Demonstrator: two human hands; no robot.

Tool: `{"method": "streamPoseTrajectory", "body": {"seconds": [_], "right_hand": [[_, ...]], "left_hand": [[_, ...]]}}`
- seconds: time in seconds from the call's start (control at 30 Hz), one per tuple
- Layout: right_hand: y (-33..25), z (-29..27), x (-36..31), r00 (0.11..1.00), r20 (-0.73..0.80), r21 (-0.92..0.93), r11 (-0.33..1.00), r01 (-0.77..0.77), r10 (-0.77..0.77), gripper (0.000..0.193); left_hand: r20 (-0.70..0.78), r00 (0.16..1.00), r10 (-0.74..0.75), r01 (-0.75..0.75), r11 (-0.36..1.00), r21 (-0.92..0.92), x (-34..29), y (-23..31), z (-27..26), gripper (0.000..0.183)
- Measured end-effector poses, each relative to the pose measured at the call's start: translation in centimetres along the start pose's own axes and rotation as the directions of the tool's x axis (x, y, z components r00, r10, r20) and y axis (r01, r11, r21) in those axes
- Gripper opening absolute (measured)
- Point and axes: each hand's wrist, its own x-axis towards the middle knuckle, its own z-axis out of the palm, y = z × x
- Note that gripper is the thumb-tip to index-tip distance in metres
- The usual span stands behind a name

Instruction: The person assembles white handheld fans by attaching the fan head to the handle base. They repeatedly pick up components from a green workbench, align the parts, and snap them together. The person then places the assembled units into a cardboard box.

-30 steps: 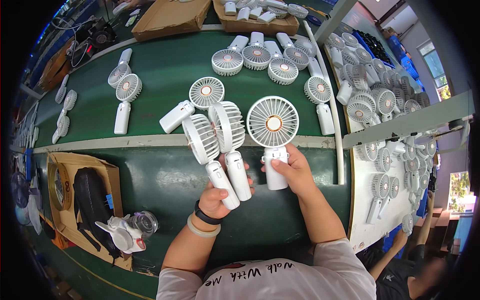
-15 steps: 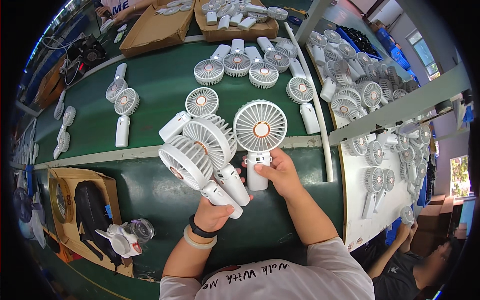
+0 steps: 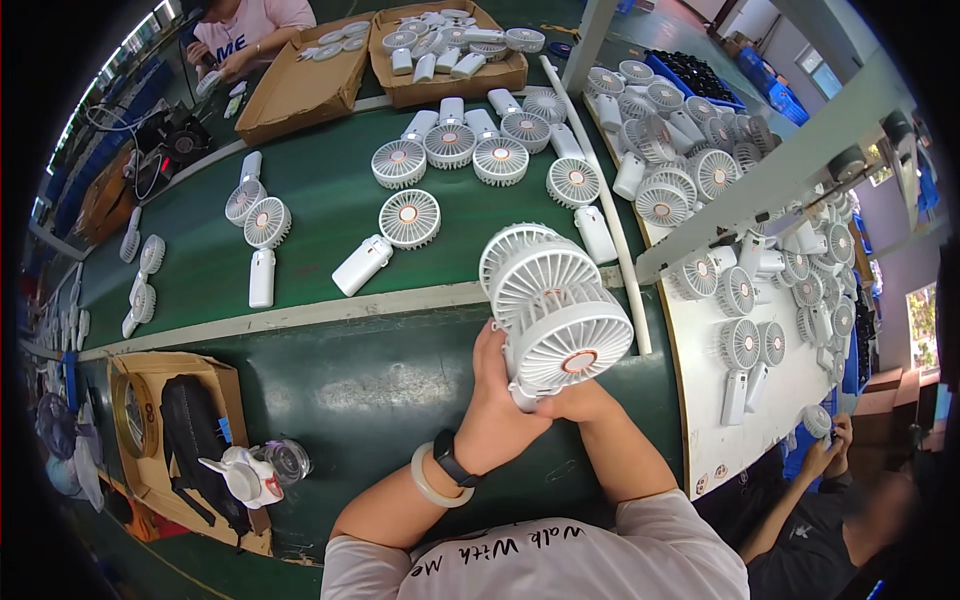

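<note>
White handheld fans (image 3: pixel 572 335) with copper-coloured centres are bunched together, heads stacked one behind another, above the near strip of the bench. My left hand (image 3: pixel 505 395) is closed round their handles from the left. Against the lower end of the bunch, my right hand (image 3: pixel 582 402) is closed too, with its fingers mostly hidden. The handles are largely covered by my hands and the front fan head. On the green belt beyond the bunch lies a single white fan (image 3: pixel 410 220), its handle pointing toward me.
More fans lie farther along the green belt (image 3: pixel 320 215). Cardboard trays (image 3: pixel 305 85) stand behind it. A white side table (image 3: pixel 700 430) at right carries many fans, beside a metal post (image 3: pixel 800 165). At left are an open carton (image 3: pixel 235 400) and a clear jar (image 3: pixel 288 460). Two co-workers sit nearby.
My left hand has carried its fans rightward to my right hand, and the fan my right hand held upright is now bunched with them. The view has shifted slightly.
</note>
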Motion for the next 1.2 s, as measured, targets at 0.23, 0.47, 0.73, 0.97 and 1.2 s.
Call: {"method": "streamPoseTrajectory", "body": {"seconds": [0.23, 0.47, 0.73, 0.97, 1.2], "right_hand": [[-1.2, -0.5, -2.2, 0.991, -0.088, -0.006, 0.995, 0.100, -0.100, 0.103], [-1.4, 0.5, -4.7, 0.966, -0.217, 0.421, 0.878, 0.226, -0.144, 0.088], [-1.2, -1.9, -6.2, 0.990, -0.130, 0.661, 0.739, 0.131, -0.060, 0.085], [-3.3, -3.7, -7.6, 0.956, -0.090, 0.731, 0.633, 0.253, -0.277, 0.080], [-3.2, -7.7, -10.6, 0.905, -0.071, 0.685, 0.639, 0.350, -0.420, 0.077]], "left_hand": [[0.393, 0.908, -0.144, 0.239, 0.949, -0.205, 0.3, 1.3, -0.6, 0.084], [0.487, 0.861, -0.148, 0.085, 0.985, 0.149, 1.0, 5.2, -1.0, 0.085], [0.282, 0.942, -0.183, 0.283, 0.884, -0.372, 1.6, 3.1, 0.5, 0.063], [0.083, 0.961, -0.264, 0.262, 0.775, -0.575, 0.4, 1.9, -0.5, 0.054], [0.134, 0.935, -0.328, 0.314, 0.591, -0.743, -0.8, -0.1, -3.1, 0.052]]}}
